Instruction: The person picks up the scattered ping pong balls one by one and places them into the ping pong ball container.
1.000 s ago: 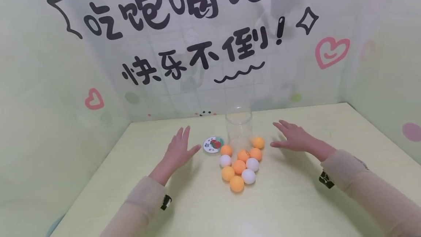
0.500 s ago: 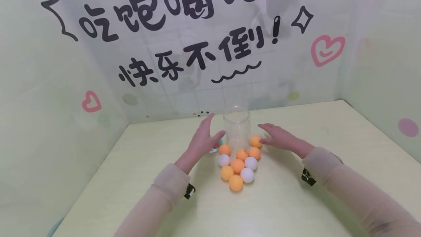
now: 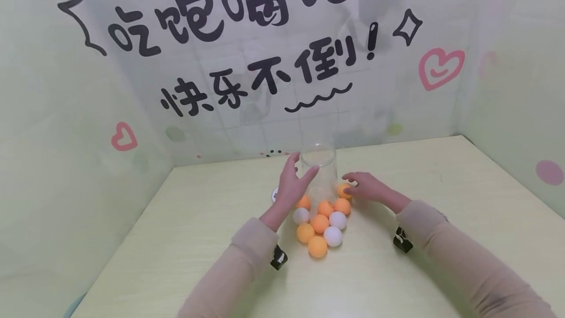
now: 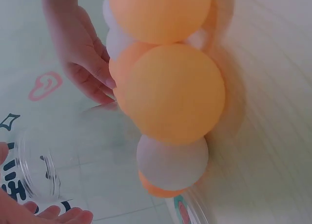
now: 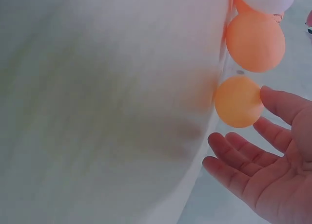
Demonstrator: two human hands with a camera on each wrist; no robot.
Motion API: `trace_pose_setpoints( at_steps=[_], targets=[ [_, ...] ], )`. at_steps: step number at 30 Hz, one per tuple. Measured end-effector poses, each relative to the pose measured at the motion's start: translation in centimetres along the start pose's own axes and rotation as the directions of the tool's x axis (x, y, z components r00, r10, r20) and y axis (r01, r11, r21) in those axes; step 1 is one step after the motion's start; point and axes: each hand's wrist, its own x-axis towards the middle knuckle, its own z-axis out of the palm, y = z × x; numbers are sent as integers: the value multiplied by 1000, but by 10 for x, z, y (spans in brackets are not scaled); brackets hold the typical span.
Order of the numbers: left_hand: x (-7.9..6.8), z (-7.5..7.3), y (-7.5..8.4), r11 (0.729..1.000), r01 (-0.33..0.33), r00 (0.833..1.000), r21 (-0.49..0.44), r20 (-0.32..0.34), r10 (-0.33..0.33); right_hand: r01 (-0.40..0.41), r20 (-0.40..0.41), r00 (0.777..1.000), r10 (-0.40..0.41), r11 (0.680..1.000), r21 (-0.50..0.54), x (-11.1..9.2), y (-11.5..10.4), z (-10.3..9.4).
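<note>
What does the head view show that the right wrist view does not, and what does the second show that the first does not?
Only the head view: the smiling pink heart, the left sleeve, the right sleeve and the ball nearest the person.

Only the right wrist view: the palm of the right hand.

Both: the right hand, the light-orange ball beside its thumb and the table.
</note>
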Motion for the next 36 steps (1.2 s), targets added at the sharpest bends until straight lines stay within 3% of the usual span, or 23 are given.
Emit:
trace_pose_setpoints(
  at_steps=[5, 15, 23, 36],
  targets=[
    [-1, 6, 0, 999, -36, 999, -32, -17, 36, -11, -14, 1000, 11, 1000, 9, -1, -2, 1],
    [-2, 10, -3, 997, -63, 997, 33, -50, 64, -6, -1, 1000, 6, 1000, 4, -1, -4, 1],
    [1, 12, -7, 995, -97, 992, -12, -79, 96, 5, -11, 1000, -6, 1000, -8, 0, -3, 3],
    [3, 14, -12, 997, -54, 996, -57, -68, 50, 84, -51, 995, -88, 993, -81, 1, -7, -13]
  ],
)
